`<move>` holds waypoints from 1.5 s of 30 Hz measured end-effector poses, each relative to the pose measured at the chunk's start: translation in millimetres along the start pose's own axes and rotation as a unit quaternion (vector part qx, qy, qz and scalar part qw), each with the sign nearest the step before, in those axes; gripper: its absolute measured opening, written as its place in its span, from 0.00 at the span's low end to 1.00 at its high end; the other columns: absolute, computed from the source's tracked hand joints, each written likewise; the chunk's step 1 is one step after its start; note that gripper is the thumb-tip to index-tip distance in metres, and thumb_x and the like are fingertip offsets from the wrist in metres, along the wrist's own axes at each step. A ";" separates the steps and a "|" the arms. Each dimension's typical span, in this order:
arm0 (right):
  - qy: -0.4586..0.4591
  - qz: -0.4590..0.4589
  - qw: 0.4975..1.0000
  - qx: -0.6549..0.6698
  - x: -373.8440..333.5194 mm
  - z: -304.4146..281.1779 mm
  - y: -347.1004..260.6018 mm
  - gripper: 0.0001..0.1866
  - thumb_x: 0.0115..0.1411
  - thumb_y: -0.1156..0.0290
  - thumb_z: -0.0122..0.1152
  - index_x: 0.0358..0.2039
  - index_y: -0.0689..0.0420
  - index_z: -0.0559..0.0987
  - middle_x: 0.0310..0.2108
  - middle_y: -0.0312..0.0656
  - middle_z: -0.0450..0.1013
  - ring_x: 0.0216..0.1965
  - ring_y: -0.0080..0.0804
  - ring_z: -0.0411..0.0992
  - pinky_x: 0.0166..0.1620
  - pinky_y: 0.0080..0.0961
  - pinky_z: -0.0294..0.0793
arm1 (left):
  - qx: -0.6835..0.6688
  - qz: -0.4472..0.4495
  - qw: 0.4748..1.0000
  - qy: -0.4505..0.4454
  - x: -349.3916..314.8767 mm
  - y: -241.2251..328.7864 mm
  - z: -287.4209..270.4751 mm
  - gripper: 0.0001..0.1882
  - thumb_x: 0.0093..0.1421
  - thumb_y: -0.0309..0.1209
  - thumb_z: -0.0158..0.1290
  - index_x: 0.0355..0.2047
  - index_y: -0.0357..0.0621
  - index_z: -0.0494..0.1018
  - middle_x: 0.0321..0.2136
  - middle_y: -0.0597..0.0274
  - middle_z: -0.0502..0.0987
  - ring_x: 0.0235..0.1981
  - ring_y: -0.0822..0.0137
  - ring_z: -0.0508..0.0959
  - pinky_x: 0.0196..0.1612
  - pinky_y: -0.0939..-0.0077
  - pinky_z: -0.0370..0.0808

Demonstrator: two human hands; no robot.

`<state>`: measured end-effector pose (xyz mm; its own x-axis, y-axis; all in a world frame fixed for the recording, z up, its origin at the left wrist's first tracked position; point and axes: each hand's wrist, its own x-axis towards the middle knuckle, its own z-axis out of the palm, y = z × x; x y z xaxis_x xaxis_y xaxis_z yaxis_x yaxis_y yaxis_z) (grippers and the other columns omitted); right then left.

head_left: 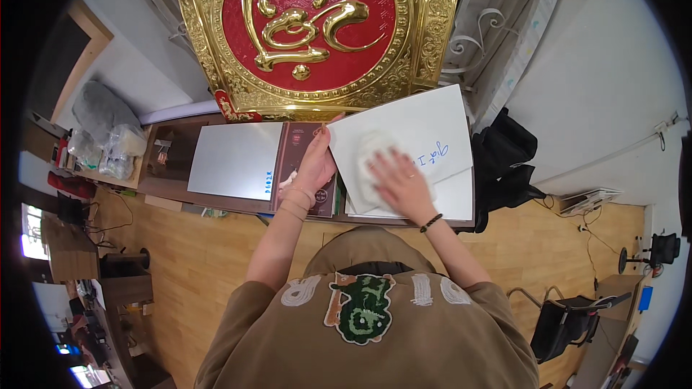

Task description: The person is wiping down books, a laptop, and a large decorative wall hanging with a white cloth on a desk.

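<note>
My left hand [314,169] grips the left edge of a white panel [432,117], thumb on top, holding it tilted over the desk. My right hand [401,186] presses a white cloth [370,145] flat against the panel's face, its fingers slightly smeared by motion. Blue handwriting shows on the panel just right of my fingers. Under it lies another white sheet [458,198]. Beside my left wrist is a dark maroon printed box or folder [290,145], partly covered by my hand. Further left rests a silvery-white panel [234,161] with blue marks.
A large gold-framed red plaque [317,36] leans at the desk's back edge. Plastic-wrapped bundles [115,144] sit at the left. Black bags [504,158] hang by the right end. A black chair [569,324] stands at the lower right, with cables on the floor.
</note>
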<state>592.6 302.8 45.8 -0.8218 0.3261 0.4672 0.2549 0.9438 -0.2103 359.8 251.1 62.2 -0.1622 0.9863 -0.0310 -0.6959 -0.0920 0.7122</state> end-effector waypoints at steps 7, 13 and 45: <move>0.158 0.425 0.889 -0.071 -20.1 17.3 -0.9 0.35 0.63 0.68 0.49 0.67 0.65 0.50 0.68 0.61 0.44 0.69 0.61 0.41 0.68 0.49 0.40 | 0.017 -0.015 1.000 0.008 -1.2 0.6 9.9 0.29 0.68 0.46 0.42 0.64 0.43 0.58 0.60 0.57 0.65 0.61 0.64 0.65 0.63 0.65 0.62; 0.092 0.332 0.937 -0.055 -37.9 3.5 -19.1 0.38 0.63 0.63 0.50 0.65 0.73 0.48 0.67 0.66 0.44 0.68 0.61 0.42 0.69 0.46 0.41 | 0.010 -0.013 1.000 0.019 -4.3 5.9 17.2 0.29 0.69 0.47 0.41 0.64 0.43 0.58 0.60 0.58 0.65 0.61 0.64 0.65 0.63 0.65 0.63; 0.081 0.177 0.981 -0.022 8.2 1.5 1.8 0.35 0.55 0.71 0.55 0.63 0.64 0.58 0.66 0.55 0.52 0.68 0.52 0.49 0.67 0.43 0.50 | -0.002 -0.018 1.000 0.015 -2.2 1.0 5.2 0.27 0.69 0.45 0.40 0.64 0.45 0.58 0.61 0.58 0.64 0.61 0.63 0.65 0.63 0.64 0.62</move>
<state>585.6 307.0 48.0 -0.5877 0.6342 0.5023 0.5342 0.7705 -0.3478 363.0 249.5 66.7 -0.1571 0.9845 -0.0775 -0.7042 -0.0567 0.7077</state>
